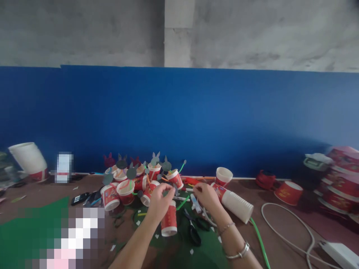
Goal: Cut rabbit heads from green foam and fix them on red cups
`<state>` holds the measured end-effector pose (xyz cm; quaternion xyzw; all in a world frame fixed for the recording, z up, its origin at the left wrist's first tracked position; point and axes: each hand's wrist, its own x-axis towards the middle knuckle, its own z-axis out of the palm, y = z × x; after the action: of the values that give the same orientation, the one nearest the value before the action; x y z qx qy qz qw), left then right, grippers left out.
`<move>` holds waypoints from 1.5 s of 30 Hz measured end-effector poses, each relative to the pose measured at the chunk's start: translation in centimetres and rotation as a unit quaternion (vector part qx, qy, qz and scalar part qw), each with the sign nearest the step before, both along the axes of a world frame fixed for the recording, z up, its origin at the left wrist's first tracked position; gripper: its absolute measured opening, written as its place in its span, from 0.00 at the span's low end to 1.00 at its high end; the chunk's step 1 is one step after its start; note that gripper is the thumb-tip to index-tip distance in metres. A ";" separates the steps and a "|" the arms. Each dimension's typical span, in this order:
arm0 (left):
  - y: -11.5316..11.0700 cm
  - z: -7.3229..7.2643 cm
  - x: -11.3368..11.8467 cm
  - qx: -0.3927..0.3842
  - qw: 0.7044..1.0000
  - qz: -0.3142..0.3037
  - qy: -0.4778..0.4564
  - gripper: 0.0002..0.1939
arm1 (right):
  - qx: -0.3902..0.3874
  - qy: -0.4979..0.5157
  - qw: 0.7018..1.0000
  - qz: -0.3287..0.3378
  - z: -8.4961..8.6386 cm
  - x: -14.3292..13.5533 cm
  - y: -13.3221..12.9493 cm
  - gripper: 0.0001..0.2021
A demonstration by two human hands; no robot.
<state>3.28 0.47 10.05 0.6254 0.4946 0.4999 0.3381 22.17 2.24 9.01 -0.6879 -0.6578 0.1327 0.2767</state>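
Note:
My left hand (162, 200) is closed in a pinch just above a red paper cup (169, 220) that stands upside down on the green mat (179, 257). A small grey paper piece (176, 190) shows at its fingertips. To the right, my right hand (206, 196) has its fingers pressed together near a red item (191, 181); whatever it may hold is too small to make out. Black scissors (193, 229) lie between my forearms, below a white and blue tube (195, 203). Several red cups with paper animal heads (131, 172) crowd together left of my hands.
A stack of nested cups (237, 205) lies right of my right hand, beside a green strip (260, 243) and a looping white cable (297, 209). Red tubs (288, 193) stand at the right. A black item (80, 198) and a white container (29, 158) are at the left.

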 end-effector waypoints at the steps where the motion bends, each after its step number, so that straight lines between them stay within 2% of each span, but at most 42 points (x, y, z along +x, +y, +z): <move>1: 0.2 -0.2 -0.1 -0.008 1.000 0.000 -0.012 0.11 | -0.008 -0.028 0.999 -0.018 -0.7 0.2 0.2 0.11; 4: 0.6 -0.7 -0.2 -0.014 0.999 -0.003 -0.037 0.11 | -0.025 -0.097 0.994 -0.047 -2.5 -0.2 0.1 0.06; 7: 1.1 -1.1 -0.5 0.001 0.999 0.011 -0.051 0.10 | -0.031 -0.140 0.988 -0.052 -3.0 -0.8 0.0 0.06; 9: 1.3 -1.3 -0.7 0.011 0.998 0.022 -0.056 0.10 | -0.037 -0.157 0.985 -0.054 -2.4 -1.1 0.0 0.07; 12: 1.4 -1.2 -0.9 0.026 0.998 0.048 -0.036 0.10 | -0.040 -0.149 0.985 -0.071 -0.4 -1.0 -0.3 0.10; 15: 1.1 -1.1 -0.9 0.061 0.995 0.081 0.017 0.09 | 0.007 -0.137 0.986 -0.092 1.9 -1.3 -1.2 0.11; 16: 1.0 -1.0 -0.8 0.076 0.993 0.089 0.034 0.09 | 0.031 -0.127 0.988 -0.082 2.6 -1.6 -1.6 0.09; 18: 0.8 -0.9 -0.7 0.104 0.988 0.097 0.064 0.07 | 0.060 -0.097 0.993 -0.021 3.4 -2.5 -2.5 0.06; 20: 0.6 -0.8 -0.5 0.125 0.983 0.099 0.091 0.07 | 0.074 -0.075 0.994 0.038 3.8 -3.6 -3.2 0.06; 22: 0.4 -0.8 -0.4 0.142 0.979 0.102 0.109 0.07 | 0.088 -0.069 0.992 0.062 3.7 -4.6 -3.7 0.05; 28: 0.2 -0.5 -0.3 0.173 0.969 0.096 0.150 0.07 | 0.108 -0.061 0.990 0.070 3.3 -5.6 -3.9 0.04; 35: -0.1 -0.4 -0.5 0.240 0.941 0.106 0.213 0.06 | 0.110 -0.076 0.990 0.052 3.4 -5.5 -4.0 0.07; 40: 0.2 -0.4 -0.6 0.216 0.951 0.102 0.197 0.07 | 0.103 -0.064 0.990 0.069 3.7 -5.2 -3.9 0.07; 43: 0.4 -0.5 -0.8 0.164 0.969 0.094 0.157 0.08 | 0.075 -0.088 0.993 0.029 3.4 -3.8 -3.1 0.10; 45: 0.8 -0.6 -1.0 0.115 0.981 0.089 0.125 0.09 | 0.044 -0.116 0.992 -0.021 2.6 -2.5 -2.2 0.10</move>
<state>2.29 1.23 9.41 0.6707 0.5259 0.4999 0.1537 19.66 0.01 11.65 -0.6996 -0.6759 0.0169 0.2313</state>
